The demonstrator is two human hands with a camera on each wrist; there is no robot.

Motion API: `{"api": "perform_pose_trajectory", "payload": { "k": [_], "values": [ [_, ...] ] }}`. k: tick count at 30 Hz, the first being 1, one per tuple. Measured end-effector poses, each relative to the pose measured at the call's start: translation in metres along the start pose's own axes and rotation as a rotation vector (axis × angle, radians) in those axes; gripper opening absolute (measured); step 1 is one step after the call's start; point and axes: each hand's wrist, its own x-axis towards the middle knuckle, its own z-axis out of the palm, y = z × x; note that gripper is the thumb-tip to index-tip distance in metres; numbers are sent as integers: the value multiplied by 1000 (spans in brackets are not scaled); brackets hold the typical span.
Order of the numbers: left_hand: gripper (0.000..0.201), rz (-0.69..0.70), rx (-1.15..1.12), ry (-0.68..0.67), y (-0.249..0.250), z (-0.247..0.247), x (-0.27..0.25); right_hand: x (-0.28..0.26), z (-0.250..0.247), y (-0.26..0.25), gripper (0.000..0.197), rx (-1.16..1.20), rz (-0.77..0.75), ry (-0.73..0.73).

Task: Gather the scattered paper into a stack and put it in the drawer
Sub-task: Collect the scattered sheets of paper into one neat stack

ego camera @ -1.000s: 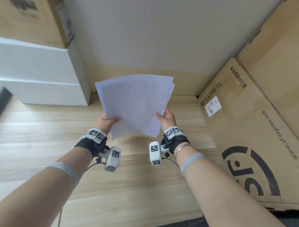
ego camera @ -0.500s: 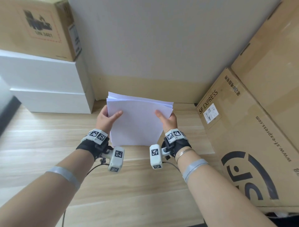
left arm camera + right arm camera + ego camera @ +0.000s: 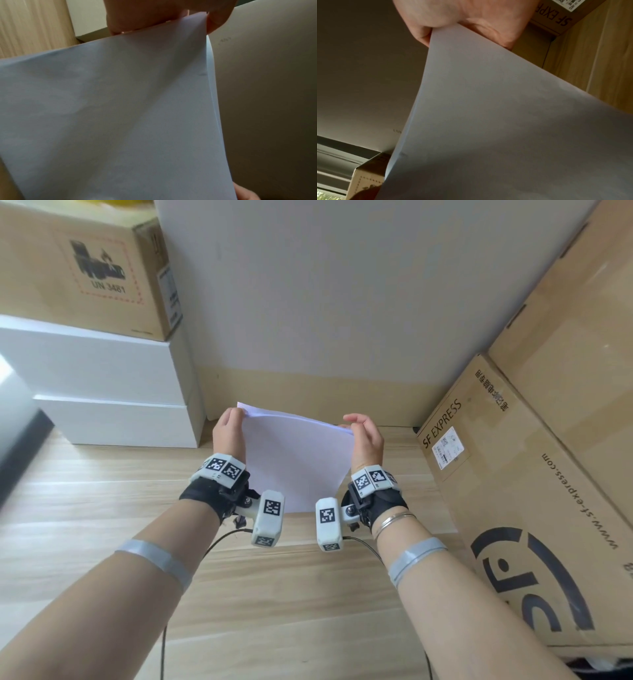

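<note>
A stack of white paper [image 3: 294, 460] stands nearly upright on its lower edge on the wooden table [image 3: 102, 508], in the middle of the head view. My left hand [image 3: 230, 430] pinches the top left corner and my right hand [image 3: 363, 436] pinches the top right corner. In the left wrist view the paper [image 3: 111, 115] fills the frame with the left hand [image 3: 171, 20] pinching its upper edge. The right wrist view shows the sheets [image 3: 505, 121] pinched by the right hand [image 3: 462, 23] at the top. No drawer opening is visible.
A white drawer unit [image 3: 102, 392] stands at the back left with a cardboard box [image 3: 85, 268] on top. Large SF Express cardboard boxes [image 3: 513, 491] line the right side. A grey wall [image 3: 342, 302] closes the back.
The paper came down from a raised, fanned hold to standing on the table. Both hands slid up from the lower sides to the top corners, and the sheets look more even.
</note>
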Motion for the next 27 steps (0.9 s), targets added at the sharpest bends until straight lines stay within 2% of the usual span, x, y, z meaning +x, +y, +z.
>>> {"api": "perform_pose_trajectory", "payload": {
  "k": [3, 7, 10, 13, 16, 19, 21, 24, 27],
  "values": [
    [30, -8, -3, -5, 0, 3, 1, 0, 0, 1, 13, -1, -27, -11],
    [36, 105, 89, -2, -4, 8, -3, 2, 1, 5, 17, 3, -88, -43],
    [36, 112, 68, 5, -9, 10, -2, 0, 2, 9, 29, -49, -86, -82],
    [43, 83, 16, 70, -11, 10, 0, 1, 0, 11, 45, -103, -116, -137],
    [46, 65, -46, 112, -12, 5, 2, 2, -4, 14, 50, -193, -121, -203],
    [29, 123, -9, 21, -12, -1, 2, 5, -6, 15, 41, -238, -157, -149],
    [14, 168, 3, -104, -14, -5, 3, 9, -5, 13, 34, -220, -163, -104],
    [46, 168, 91, -231, -21, -17, 11, 13, -4, 11, 37, -202, -127, -98],
    [54, 33, 73, -290, -30, -30, 18, 14, -5, 5, 39, -191, -132, -143]
  ]
}}
